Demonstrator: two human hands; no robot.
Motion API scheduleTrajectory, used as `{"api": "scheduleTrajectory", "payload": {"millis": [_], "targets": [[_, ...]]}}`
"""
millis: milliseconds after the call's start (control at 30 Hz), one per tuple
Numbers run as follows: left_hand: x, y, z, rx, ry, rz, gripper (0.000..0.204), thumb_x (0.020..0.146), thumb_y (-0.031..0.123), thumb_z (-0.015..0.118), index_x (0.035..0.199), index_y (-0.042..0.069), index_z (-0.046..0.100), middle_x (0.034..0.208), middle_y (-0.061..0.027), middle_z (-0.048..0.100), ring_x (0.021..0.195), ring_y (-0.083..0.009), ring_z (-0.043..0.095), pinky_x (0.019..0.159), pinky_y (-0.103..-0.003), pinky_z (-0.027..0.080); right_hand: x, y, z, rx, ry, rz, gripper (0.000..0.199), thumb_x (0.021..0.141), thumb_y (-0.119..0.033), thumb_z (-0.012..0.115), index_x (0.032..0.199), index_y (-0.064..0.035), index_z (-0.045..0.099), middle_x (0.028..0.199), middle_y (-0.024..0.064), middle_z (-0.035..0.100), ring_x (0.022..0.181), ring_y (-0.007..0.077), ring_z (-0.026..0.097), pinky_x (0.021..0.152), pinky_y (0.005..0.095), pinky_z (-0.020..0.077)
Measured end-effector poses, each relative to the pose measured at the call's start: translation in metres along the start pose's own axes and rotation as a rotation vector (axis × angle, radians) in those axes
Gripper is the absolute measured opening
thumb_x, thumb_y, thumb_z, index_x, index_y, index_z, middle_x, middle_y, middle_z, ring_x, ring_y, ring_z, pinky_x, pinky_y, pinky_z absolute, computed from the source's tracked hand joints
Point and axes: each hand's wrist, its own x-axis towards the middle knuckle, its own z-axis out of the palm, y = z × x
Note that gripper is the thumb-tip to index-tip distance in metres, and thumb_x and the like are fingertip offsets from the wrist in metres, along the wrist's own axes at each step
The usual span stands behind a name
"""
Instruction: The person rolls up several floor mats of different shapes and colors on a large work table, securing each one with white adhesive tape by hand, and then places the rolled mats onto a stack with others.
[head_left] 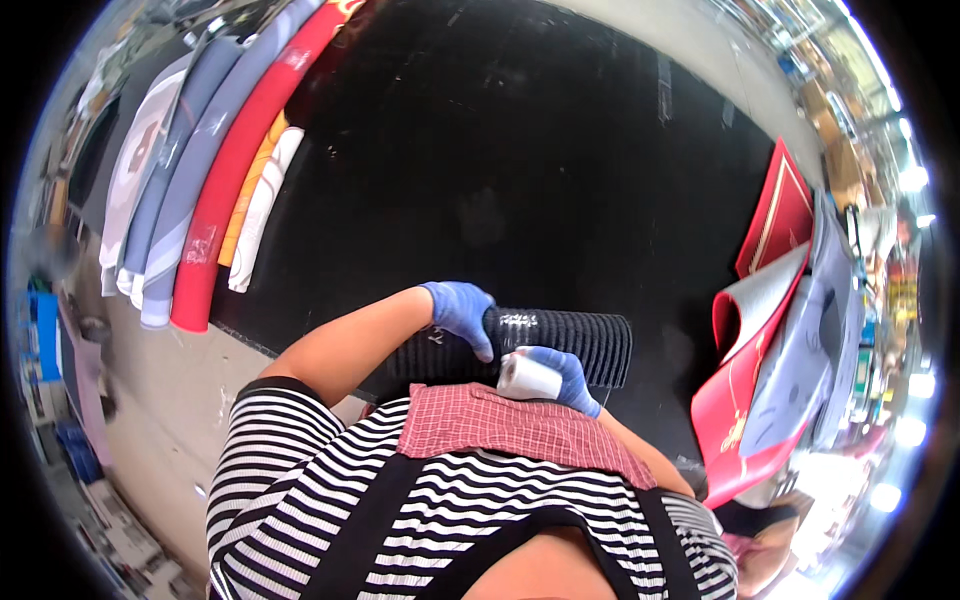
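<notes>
While left hand (458, 310) grips black ribbed roll (560, 340), right hand (565, 378) closed around white tape roll (528, 378).

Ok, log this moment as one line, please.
left hand: gripping rolled black mat | right hand: holding white tape roll against mat | surface: black table

Both gloves are blue, on the left hand (459, 309) and the right hand (566, 375). The ribbed rolled-up rubber mat (570, 338) is black, and the small roll of tape (527, 378) is white. The long rolled mat (240, 165) is red, and the knit shirt (300, 480) has black and white stripes.
</notes>
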Motion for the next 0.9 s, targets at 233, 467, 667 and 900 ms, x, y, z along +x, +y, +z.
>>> {"api": "scheduleTrajectory", "payload": {"millis": [233, 467, 667, 900], "targets": [[-0.024, 0.031, 0.006, 0.425, 0.697, -0.022, 0.081, 0.074, 0.054, 0.077, 0.131, 0.001, 0.055, 0.119, -0.0187, 0.063, 0.114, -0.0359, 0.059, 0.105, -0.048, 0.042, 0.082, -0.094, 0.058, -1.139, 0.003, -1.18, 0.025, 0.084, -0.002, 0.073, 0.109, 0.0008, 0.071, 0.097, 0.0077, 0.074, 0.088, 0.0154, 0.071, 0.077, 0.0295, 0.0569], [-0.001, 0.001, -0.009, 0.671, 0.868, -0.091, 0.05, 0.062, 0.041, 0.084, 0.097, 0.009, 0.07, 0.097, -0.0115, 0.073, 0.091, -0.028, 0.072, 0.079, -0.042, 0.053, 0.032, -0.045, 0.118, -0.419, -0.174, -0.607, 0.034, 0.097, -0.019, 0.055, 0.118, 0.0043, 0.066, 0.109, 0.0142, 0.071, 0.093, 0.0231, 0.07, 0.083, 0.0349, 0.057], [-0.026, 0.018, 0.012, 0.142, 0.147, -0.077, 0.079, 0.052, 0.05, 0.093, 0.111, 0.002, 0.072, 0.112, -0.0166, 0.072, 0.108, -0.0333, 0.066, 0.095, -0.042, 0.05, -0.02, 0.029, -0.002, -0.447, -0.277, -0.484, 0.042, 0.09, -0.026, 0.067, 0.117, 0.0068, 0.064, 0.117, 0.0185, 0.067, 0.103, 0.0238, 0.066, 0.095, 0.0358, 0.0525], [-0.06, 0.007, 0.042, 0.168, 0.622, -0.162, 0.075, 0.067, 0.058, 0.08, 0.115, 0.002, 0.07, 0.115, -0.017, 0.068, 0.113, -0.0355, 0.062, 0.096, -0.044, 0.05, 0.046, -0.008, 0.03, -0.779, -0.165, -0.8, 0.026, 0.094, -0.017, 0.06, 0.11, 0.0017, 0.069, 0.101, 0.0089, 0.072, 0.091, 0.018, 0.068, 0.081, 0.0331, 0.0571]]}}
